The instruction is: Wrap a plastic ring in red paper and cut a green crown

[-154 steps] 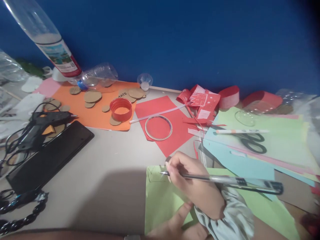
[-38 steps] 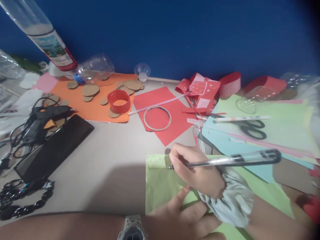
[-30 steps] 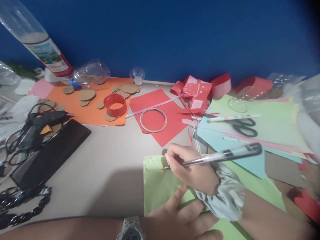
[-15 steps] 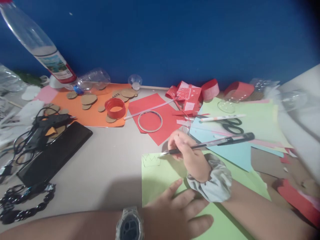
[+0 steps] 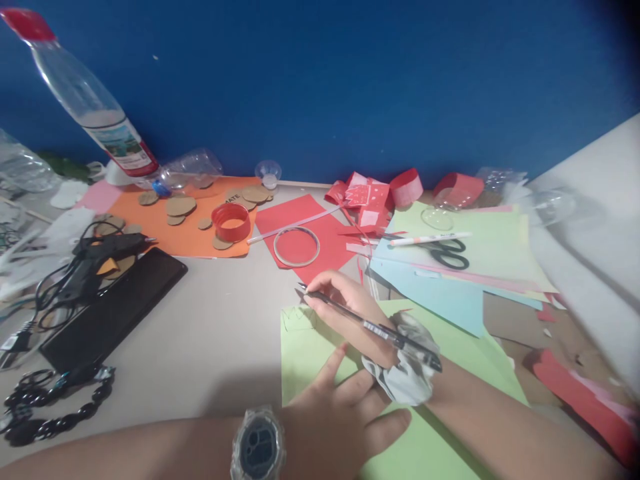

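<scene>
Green paper (image 5: 310, 360) lies flat on the near side of the table (image 5: 220, 320), and both hands are by it. The left hand (image 5: 340, 413) is palm down on the paper, fingers spread apart, with no pen in it. It seems to keep the page from sliding. The right hand (image 5: 350, 307) has its thumb and fingers closed around a pen (image 5: 380, 331). The pen's tip points to the far left, just past the paper's far edge.

Thin zigzag lines (image 5: 299, 324) with a box shape sit in the far left corner of the page. This looks like a stop between pen strokes. Another line would need the tip low on the green page, a light push, and the left hand pressing flat.

A ring (image 5: 295, 267) lies on red paper (image 5: 337, 243), farther away than the pen tip. Scissors (image 5: 457, 267) are on the far right, partly under a white marker (image 5: 430, 239), so their blades are hard to see.

The right hand and wrist hide some of the green page. The near part of the page is cut off. I cannot tell if the pen tip touches the table, and the drawn lines are faint.
</scene>
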`<state>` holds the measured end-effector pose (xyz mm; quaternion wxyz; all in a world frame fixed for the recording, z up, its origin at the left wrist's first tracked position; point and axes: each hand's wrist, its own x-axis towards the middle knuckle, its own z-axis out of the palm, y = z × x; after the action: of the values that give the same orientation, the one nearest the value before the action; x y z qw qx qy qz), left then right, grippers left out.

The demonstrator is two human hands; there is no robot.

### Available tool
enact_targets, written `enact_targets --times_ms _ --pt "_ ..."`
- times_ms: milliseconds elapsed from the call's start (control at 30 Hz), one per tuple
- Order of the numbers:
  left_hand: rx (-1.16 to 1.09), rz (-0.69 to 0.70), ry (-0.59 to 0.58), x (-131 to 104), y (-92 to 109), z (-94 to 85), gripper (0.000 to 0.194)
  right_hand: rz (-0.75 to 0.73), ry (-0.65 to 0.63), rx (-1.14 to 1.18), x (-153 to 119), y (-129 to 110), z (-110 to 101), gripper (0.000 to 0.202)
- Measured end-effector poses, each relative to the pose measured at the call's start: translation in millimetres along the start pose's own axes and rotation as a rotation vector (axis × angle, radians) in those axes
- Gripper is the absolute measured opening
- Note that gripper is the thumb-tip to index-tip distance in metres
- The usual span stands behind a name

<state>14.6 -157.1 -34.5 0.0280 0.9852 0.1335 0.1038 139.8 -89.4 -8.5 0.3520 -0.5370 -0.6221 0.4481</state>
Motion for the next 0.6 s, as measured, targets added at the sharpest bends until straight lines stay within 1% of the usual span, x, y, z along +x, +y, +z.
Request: enact_targets --times_ms 133,200,267,367,433,533,600 --pt "0.049 -0.007 0.087 -1.4 2.4 10.1 0.040 0.041 -0.001 0.011 -4.3 -5.3 1.5 0.013" --pt "0.084 -0.008 0.175 -2.0 3.7 17.0 0.037 0.063 -0.008 0.019 -7.1 -7.9 1.8 0.017" --pt "0.090 -0.001 0.256 -1.7 4.7 22.5 0.034 0.065 -0.044 0.028 -8.3 -8.8 2.4 0.022" --pt "0.049 0.006 0.328 0.7 4.0 24.3 0.031 0.098 -0.113 0.115 -6.0 -5.6 3.7 0.029" --pt "0.035 -0.012 0.369 2.7 1.9 22.8 0.031 0.120 -0.120 0.140 -3.7 -2.3 4.5 0.032" --pt "0.056 -0.010 0.445 4.4 -1.2 24.0 0.030 0.106 -0.142 0.079 -2.8 0.7 4.8 0.029" --pt "0.083 0.009 0.463 4.0 -1.0 28.9 0.028 0.092 -0.152 0.037 -4.6 0.4 4.6 0.026"
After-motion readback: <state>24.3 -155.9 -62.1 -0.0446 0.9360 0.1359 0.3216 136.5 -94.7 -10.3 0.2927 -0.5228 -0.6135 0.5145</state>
